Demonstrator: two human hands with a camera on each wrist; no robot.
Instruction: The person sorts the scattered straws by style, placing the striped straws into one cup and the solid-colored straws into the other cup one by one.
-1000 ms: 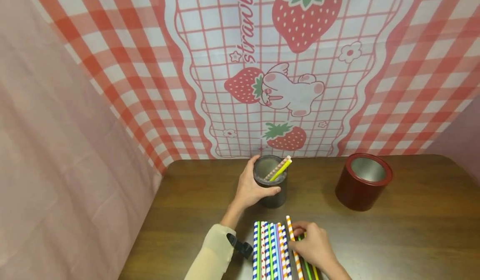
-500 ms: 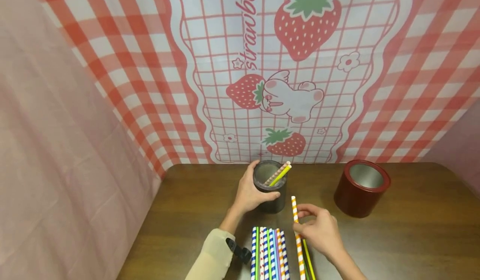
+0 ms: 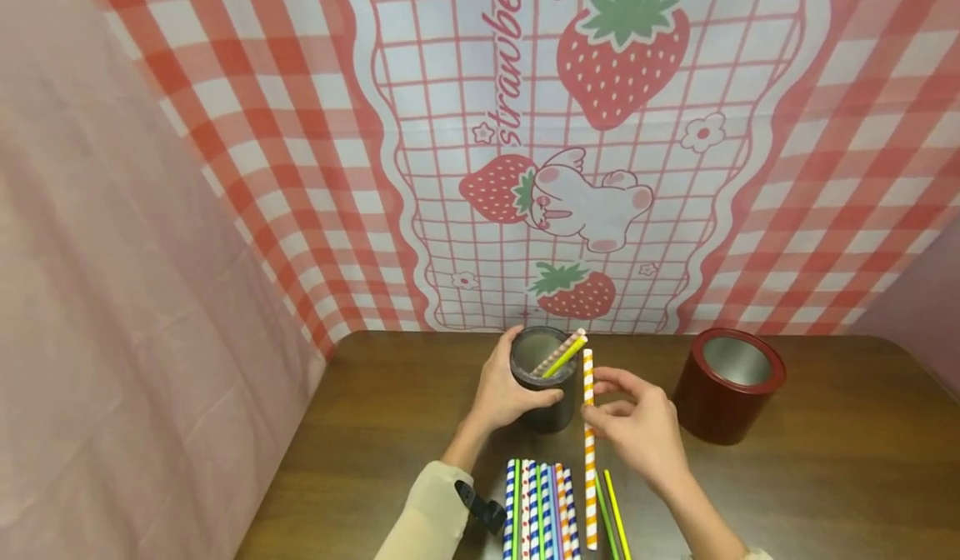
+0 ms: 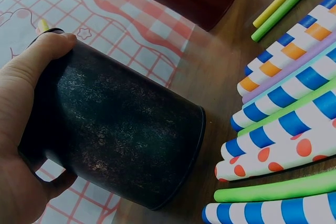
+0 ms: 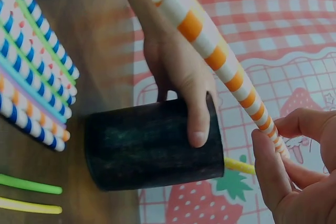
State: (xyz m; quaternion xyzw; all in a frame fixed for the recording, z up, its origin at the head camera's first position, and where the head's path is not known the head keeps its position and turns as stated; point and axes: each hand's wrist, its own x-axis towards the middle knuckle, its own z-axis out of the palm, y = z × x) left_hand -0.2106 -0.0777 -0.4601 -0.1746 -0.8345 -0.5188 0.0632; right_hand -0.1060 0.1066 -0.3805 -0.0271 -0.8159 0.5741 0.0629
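Note:
My left hand (image 3: 501, 393) grips a dark, round canister (image 4: 115, 114) near its rim, thumb along the front. Inside lean a brown-striped straw (image 3: 557, 354) and a yellow straw (image 3: 567, 355), their tops sticking out past the rim. Between thumb and fingers, my right hand (image 3: 637, 417) pinches an orange-and-white striped straw (image 5: 239, 83) toward its upper end. That straw is raised just right of the canister, its lower end pointing back toward me. In the right wrist view its free end is close to the camera.
A row of several striped, dotted and plain straws (image 3: 540, 510) lies at the table's front. Right of it lie a green straw (image 3: 609, 520) and another yellow straw (image 3: 618, 513). A dark red canister (image 3: 718, 400) stands at the right. A strawberry-print cloth (image 3: 450, 210) hangs behind the wooden table (image 3: 840, 460).
My right hand has lifted the orange-striped straw from beside the row and carried it forward to the canister's right side. The left hand keeps its grip on the canister.

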